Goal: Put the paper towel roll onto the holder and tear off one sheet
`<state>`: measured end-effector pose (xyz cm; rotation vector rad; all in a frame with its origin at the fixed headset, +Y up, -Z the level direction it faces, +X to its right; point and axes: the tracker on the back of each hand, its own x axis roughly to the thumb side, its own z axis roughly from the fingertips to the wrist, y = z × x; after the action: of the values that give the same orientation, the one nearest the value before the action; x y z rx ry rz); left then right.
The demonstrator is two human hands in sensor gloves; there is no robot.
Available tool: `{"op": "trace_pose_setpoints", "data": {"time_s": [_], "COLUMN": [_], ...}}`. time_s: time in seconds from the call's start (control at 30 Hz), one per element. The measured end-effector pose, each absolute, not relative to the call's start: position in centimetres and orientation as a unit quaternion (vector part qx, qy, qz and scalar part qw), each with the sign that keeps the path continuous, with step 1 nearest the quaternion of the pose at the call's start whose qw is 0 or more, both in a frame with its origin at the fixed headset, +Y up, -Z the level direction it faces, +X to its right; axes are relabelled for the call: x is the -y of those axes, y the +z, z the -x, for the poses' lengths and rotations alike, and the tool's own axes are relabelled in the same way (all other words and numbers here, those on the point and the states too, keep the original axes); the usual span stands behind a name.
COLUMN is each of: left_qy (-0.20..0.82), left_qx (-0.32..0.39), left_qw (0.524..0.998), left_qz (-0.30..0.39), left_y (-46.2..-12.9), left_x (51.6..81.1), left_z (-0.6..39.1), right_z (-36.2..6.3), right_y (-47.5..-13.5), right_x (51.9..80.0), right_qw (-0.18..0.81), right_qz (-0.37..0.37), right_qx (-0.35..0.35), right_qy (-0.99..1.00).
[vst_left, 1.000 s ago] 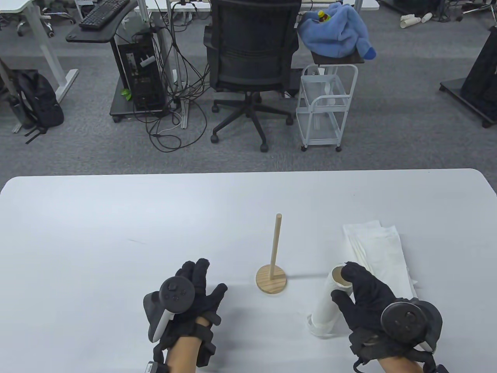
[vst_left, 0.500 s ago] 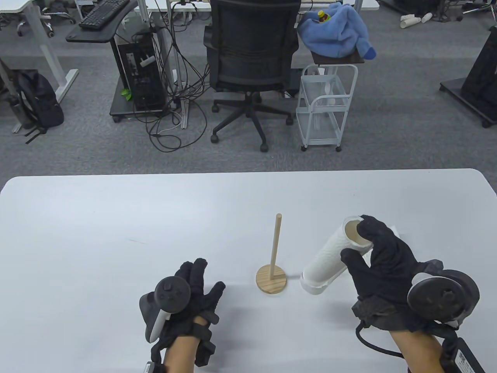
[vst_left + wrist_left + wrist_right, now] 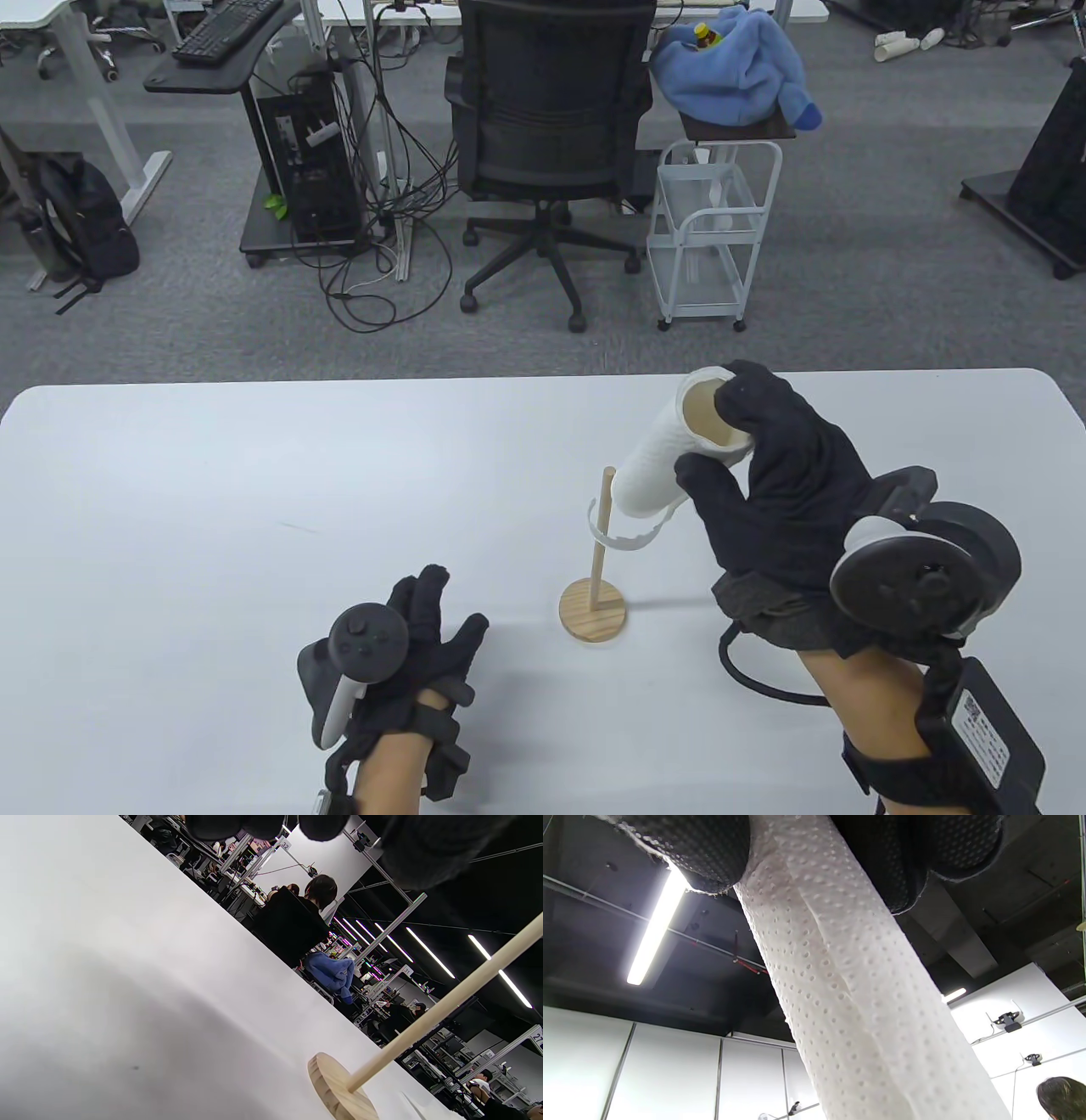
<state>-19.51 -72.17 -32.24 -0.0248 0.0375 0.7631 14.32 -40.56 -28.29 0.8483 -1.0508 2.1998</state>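
My right hand (image 3: 764,492) grips a thin white paper towel roll (image 3: 657,463) near its upper end, with one finger over the open cardboard core. The roll is tilted in the air, and its lower end hangs beside the tip of the wooden holder's dowel (image 3: 601,531). A loose loop of paper curls round the dowel top. The holder's round base (image 3: 592,613) sits on the white table (image 3: 254,475). In the right wrist view the embossed roll (image 3: 848,984) fills the frame under my fingers (image 3: 712,849). My left hand (image 3: 416,645) rests open on the table, left of the base. The holder (image 3: 424,1022) also shows in the left wrist view.
Beyond the table's far edge stand a black office chair (image 3: 551,127), a white wire cart (image 3: 713,229) with a blue garment (image 3: 738,68) on top, and a computer tower with cables (image 3: 314,170). A cable runs from my right wrist.
My right hand lifted the roll off the table and carried it up and left, from beside the folded towels to the dowel's tip. The left hand barely moved.
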Motion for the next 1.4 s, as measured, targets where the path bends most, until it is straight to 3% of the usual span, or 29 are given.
{"op": "trace_pose_setpoints", "data": {"time_s": [0.23, 0.7, 1.4], "left_qy": [0.382, 0.399, 0.395], "left_qx": [-0.017, -0.015, -0.017], "left_qw": [0.924, 0.917, 0.918], "left_qz": [0.013, 0.016, 0.023], "left_y": [-32.2, -32.3, -32.4], "left_x": [72.2, 72.3, 72.5], "left_z": [19.7, 20.1, 20.2], "right_z": [-12.3, -11.1, -11.2], "right_y": [-30.2, -33.6, -35.4], "right_x": [40.6, 43.6, 47.9], "right_qw": [0.270, 0.280, 0.285], "right_qz": [-0.312, -0.279, -0.255], "right_qx": [0.373, 0.329, 0.293], "right_qy": [0.831, 0.858, 0.876]}}
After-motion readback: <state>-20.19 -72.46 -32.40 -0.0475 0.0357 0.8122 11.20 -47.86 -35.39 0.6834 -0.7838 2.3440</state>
